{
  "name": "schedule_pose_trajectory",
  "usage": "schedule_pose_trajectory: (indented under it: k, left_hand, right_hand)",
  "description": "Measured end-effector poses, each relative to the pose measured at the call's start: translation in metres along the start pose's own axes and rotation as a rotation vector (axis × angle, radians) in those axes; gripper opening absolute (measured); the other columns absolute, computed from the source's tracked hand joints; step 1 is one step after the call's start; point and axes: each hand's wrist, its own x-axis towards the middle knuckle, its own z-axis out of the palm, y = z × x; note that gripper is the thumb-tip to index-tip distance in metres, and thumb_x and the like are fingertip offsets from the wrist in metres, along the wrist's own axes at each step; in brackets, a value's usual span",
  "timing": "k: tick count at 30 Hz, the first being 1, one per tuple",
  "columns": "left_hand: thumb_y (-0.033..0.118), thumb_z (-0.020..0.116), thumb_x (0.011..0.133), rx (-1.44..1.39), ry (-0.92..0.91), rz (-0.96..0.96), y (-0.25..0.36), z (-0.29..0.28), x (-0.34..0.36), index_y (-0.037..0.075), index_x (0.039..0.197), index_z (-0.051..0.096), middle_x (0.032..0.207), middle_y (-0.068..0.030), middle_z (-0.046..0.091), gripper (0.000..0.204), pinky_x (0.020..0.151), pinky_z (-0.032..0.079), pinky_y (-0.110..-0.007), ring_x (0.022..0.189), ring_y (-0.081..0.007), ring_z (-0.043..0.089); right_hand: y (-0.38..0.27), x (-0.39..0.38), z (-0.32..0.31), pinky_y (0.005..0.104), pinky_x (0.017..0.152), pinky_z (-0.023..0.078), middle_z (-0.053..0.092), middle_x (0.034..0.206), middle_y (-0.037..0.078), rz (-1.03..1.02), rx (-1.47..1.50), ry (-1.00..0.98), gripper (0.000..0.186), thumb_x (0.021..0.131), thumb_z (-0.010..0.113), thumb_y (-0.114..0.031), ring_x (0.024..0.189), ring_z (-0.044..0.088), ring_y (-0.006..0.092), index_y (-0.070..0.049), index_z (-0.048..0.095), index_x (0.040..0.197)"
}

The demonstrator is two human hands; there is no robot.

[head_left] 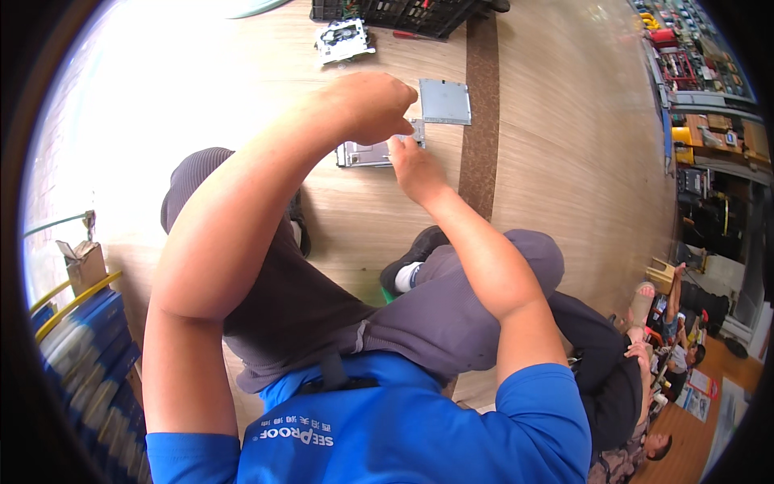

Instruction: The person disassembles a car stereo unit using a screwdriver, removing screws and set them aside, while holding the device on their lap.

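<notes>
In a blue shirt [363,403] and dark trousers [459,310], you hold your right hand [418,171] at the right end of a flat metal box [363,155], fingertips slightly apart, though whether they pinch anything cannot be told. Your left hand [375,105] arches above the box, which lies on the pale floor [355,218] beyond your feet, its thumb and forefinger apart, its other fingers and any grip unclear. Farther off lie a grey metal plate [445,102], a silvery mechanism [345,40] and a red-handled tool [405,35] beside a black crate [395,18].
</notes>
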Motion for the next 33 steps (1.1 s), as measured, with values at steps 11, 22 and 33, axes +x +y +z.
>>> schedule_pose_trajectory:
  k: [11, 22, 33]
  left_hand:
    - [0.028, 0.066, 0.09, -0.009, -0.016, 0.005, 0.003, -0.002, 0.001, 0.004, 0.125, 0.06, 0.107, -0.017, 0.069, 0.043, 0.092, 0.05, -0.043, 0.105, -0.0332, 0.064]
    - [0.029, 0.067, 0.089, 0.006, -0.024, -0.004, -0.005, -0.005, -0.007, 0.005, 0.125, 0.06, 0.107, -0.0167, 0.069, 0.043, 0.089, 0.051, -0.044, 0.103, -0.0342, 0.064]
    - [0.019, 0.069, 0.086, -0.105, 0.027, 0.043, 0.005, -0.004, -0.008, 0.003, 0.127, 0.059, 0.119, -0.0208, 0.064, 0.045, 0.096, 0.047, -0.042, 0.112, -0.0376, 0.059]
  right_hand:
    - [0.001, -0.003, -0.003, 0.0462, 0.077, 0.054, 0.056, 0.105, 0.02, -0.067, -0.028, 0.031, 0.03, 0.094, 0.043, -0.011, 0.092, 0.065, 0.0353, -0.003, 0.049, 0.123]
    - [-0.009, 0.001, 0.002, 0.0482, 0.078, 0.052, 0.057, 0.099, 0.021, -0.032, -0.018, 0.018, 0.023, 0.097, 0.041, -0.013, 0.092, 0.063, 0.0364, -0.003, 0.05, 0.115]
    - [0.0, 0.002, 0.011, 0.0444, 0.065, 0.056, 0.061, 0.089, 0.022, -0.069, -0.106, 0.069, 0.029, 0.095, 0.045, -0.013, 0.074, 0.067, 0.0354, 0.002, 0.053, 0.118]
